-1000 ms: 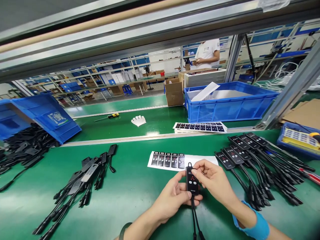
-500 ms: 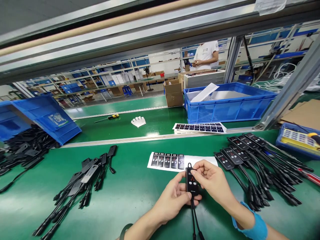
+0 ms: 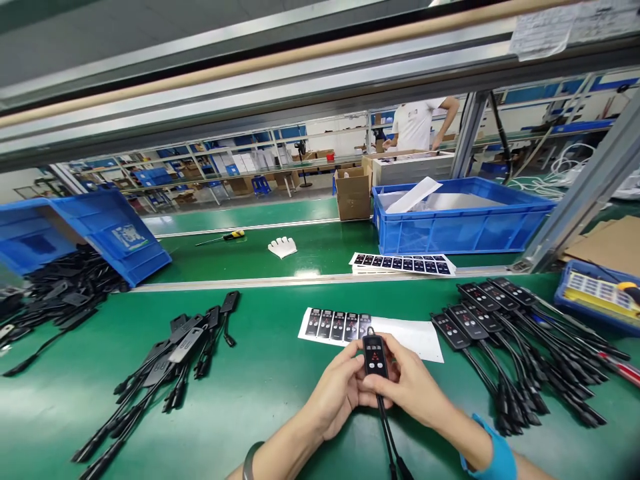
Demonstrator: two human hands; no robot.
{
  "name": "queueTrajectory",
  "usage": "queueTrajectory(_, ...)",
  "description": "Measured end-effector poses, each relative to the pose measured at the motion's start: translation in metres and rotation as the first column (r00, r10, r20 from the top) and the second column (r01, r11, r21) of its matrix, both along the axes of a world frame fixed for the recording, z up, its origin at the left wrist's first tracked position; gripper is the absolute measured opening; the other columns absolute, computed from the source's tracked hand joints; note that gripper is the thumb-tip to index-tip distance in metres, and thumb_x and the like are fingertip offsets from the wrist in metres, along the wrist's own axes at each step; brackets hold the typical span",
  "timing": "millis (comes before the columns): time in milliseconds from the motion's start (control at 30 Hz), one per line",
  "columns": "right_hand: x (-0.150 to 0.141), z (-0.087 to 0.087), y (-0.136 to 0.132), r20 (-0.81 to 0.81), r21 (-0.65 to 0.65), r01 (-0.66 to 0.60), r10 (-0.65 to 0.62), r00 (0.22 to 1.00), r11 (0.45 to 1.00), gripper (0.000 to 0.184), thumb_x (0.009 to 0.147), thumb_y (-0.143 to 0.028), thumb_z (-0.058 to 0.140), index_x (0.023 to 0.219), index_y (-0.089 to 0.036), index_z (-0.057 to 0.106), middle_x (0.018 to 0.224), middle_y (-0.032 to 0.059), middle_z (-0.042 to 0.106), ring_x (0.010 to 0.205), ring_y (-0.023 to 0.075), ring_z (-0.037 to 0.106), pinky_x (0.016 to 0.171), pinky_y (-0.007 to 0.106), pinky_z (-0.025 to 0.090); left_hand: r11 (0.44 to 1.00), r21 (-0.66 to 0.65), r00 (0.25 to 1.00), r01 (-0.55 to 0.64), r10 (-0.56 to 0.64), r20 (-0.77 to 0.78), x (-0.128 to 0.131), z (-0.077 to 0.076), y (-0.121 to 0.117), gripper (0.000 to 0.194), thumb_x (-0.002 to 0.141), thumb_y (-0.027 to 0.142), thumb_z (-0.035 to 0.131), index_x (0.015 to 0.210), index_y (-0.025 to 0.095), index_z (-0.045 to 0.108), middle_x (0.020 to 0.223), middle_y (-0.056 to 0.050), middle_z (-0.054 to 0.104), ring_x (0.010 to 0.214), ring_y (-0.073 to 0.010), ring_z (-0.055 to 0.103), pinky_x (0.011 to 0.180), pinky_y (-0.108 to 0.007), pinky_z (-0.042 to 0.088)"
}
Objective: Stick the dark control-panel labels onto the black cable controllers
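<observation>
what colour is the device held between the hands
The device is mostly black, as the head view shows.

A hand could slide over the green table (image 3: 265, 393) between the left gadget pile (image 3: 187, 345) and the person's left hand (image 3: 335, 393). The right gadget pile (image 3: 468, 321) (it spreads wide) gets in the way; a blue bin (image 3: 460, 232) blocks the far right.

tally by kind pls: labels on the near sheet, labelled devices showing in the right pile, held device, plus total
Labels on the near sheet: 5
Labelled devices showing at right: 6
Held device: 1
Total: 12
</observation>
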State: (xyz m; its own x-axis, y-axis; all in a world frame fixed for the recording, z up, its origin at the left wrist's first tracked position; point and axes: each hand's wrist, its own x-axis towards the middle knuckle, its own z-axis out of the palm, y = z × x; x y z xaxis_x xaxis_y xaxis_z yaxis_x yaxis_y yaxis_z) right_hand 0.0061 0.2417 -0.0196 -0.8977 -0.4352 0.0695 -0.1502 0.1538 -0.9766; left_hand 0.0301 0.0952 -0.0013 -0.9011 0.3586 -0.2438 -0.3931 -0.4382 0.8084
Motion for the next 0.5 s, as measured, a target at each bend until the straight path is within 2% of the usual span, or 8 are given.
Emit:
queueTrajectory(100,0.001,-0.001,0.0,0.117,-0.133,-0.095,0.111,0.987,0.987,0.083,0.064,-0.027,0.078,0.134,-0.023,0.034,0.118,0.0066,0.054,0.093,0.0201,0.059,0.072,0.028,0.053,0.999,0.012,0.999,-0.035,0.035,-0.006,-0.001,0.001,-0.001,0.03,0.092,0.029,0.043,0.118,0.015,0.044,0.088,-0.013,0.068,0.08,-0.0231,0.068,0.061,-0.028,0.053)
queueTrajectory(133,0.001,-0.002,0.001,0.12,-0.151,-0.11,0.129,0.984,0.982,0.087,0.066,-0.031,0.077,0.139,-0.023,0.029,0.126,0.0091,0.05,0.102,0.0224,0.057,0.079,0.031,0.053,0.999,0.001,0.999,-0.036,0.036,-0.013,0.0,0.001,-0.001,0.032,0.093,0.032,0.043,0.119,0.015,0.044,0.089,-0.013,0.068,0.08,-0.0231,0.068,0.061,-0.028,0.053)
queueTrajectory(167,0.0,-0.003,0.002,0.101,-0.145,-0.108,0.124,0.987,0.983,0.083,0.073,-0.035,0.072,0.141,-0.021,0.027,0.131,0.0107,0.048,0.109,0.0239,0.054,0.087,0.035,0.051,0.999,-0.014,0.999,-0.035,0.035,-0.021,0.0,0.001,-0.001,0.034,0.093,0.034,0.045,0.12,0.015,0.043,0.089,-0.013,0.068,0.08,-0.0231,0.068,0.061,-0.028,0.053)
queueTrajectory(233,-0.002,-0.005,0.004,0.026,-0.097,-0.074,0.077,0.997,0.993,0.064,0.087,-0.041,0.054,0.141,-0.018,0.031,0.134,0.0116,0.046,0.122,0.024,0.045,0.104,0.04,0.037,0.998,-0.06,0.999,-0.028,0.026,-0.047,0.0,-0.001,-0.001,0.039,0.09,0.038,0.05,0.121,0.015,0.041,0.089,-0.012,0.068,0.079,-0.0233,0.068,0.062,-0.028,0.053)
queueTrajectory(300,-0.003,-0.005,0.005,-0.03,-0.06,-0.04,0.038,0.999,0.997,0.051,0.093,-0.04,0.042,0.139,-0.017,0.038,0.134,0.0105,0.048,0.124,0.0226,0.043,0.109,0.041,0.031,0.991,-0.129,0.996,-0.028,0.017,-0.086,0.001,-0.004,0.0,0.05,0.086,0.041,0.058,0.123,0.015,0.037,0.09,-0.011,0.068,0.077,-0.0233,0.068,0.062,-0.028,0.053)
queueTrajectory(400,-0.004,-0.002,0.003,-0.068,-0.029,-0.027,0.025,0.997,0.999,0.045,0.093,-0.037,0.041,0.133,-0.017,0.045,0.126,0.0103,0.055,0.11,0.0216,0.054,0.099,0.037,0.042,0.972,-0.233,0.988,-0.034,-0.003,-0.155,0.001,-0.009,0.002,0.061,0.081,0.05,0.061,0.122,0.014,0.034,0.089,-0.011,0.067,0.072,-0.0225,0.068,0.06,-0.028,0.052)
queueTrajectory(500,-0.003,-0.003,0.001,-0.136,0.027,0.001,0.003,0.991,1.0,0.042,0.094,-0.035,0.037,0.131,-0.016,0.047,0.119,0.0106,0.058,0.105,0.021,0.056,0.094,0.035,0.047,0.968,-0.249,0.986,-0.042,0.0,-0.167,0.001,-0.012,0.006,0.058,0.081,0.051,0.06,0.12,0.014,0.036,0.092,-0.011,0.067,0.071,-0.0219,0.068,0.06,-0.03,0.052)
